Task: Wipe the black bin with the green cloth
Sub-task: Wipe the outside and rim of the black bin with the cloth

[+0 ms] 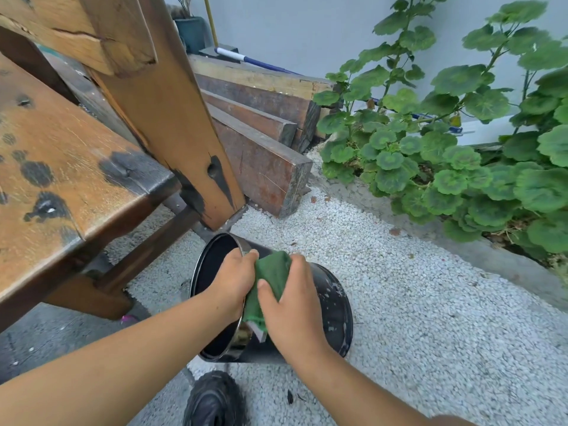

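The black bin lies tipped on its side on white gravel, its open mouth facing left toward the bench. My left hand grips the metal rim at the top of the mouth, fingers curled over the edge. My right hand holds the green cloth against the bin's outer wall just behind the rim, thumb on top of the cloth. White specks and smears show on the bin's right end. A pale patch shows on the bin under the cloth's lower edge.
A wooden bench with dark stains stands at left, its leg just behind the bin. Stacked timber planks lie beyond. Leafy green plants fill a raised bed at right. A dark round object sits by the bottom edge.
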Motion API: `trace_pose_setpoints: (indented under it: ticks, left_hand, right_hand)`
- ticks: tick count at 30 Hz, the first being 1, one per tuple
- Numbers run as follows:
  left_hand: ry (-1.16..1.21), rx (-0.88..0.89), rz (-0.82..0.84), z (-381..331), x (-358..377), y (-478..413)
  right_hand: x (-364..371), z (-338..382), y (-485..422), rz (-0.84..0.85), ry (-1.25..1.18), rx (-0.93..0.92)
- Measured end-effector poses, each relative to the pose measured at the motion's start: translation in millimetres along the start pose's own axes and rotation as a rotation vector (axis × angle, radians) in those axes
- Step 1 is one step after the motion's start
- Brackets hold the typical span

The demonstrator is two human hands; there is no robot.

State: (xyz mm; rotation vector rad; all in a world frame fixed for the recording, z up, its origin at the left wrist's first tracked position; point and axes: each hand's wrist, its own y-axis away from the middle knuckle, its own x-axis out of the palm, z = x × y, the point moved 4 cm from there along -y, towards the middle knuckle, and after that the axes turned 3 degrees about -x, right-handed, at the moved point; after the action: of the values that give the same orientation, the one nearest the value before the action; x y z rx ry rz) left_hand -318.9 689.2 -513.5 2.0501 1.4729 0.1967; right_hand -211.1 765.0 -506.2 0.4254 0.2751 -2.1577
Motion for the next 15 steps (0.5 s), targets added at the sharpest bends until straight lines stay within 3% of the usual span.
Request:
trace_pose_setpoints:
  ticks: [7,15]
  left_hand:
    - [-0.024,0.074,-0.047,-1,3,3]
    - [-0.088,0.05,-0.033,-2,-8,-3]
  right_hand:
    - [2,-13,-5,-0.007,0.153,-0.063]
    - [-11,-58,-21,-0.01,0.36,-0.006]
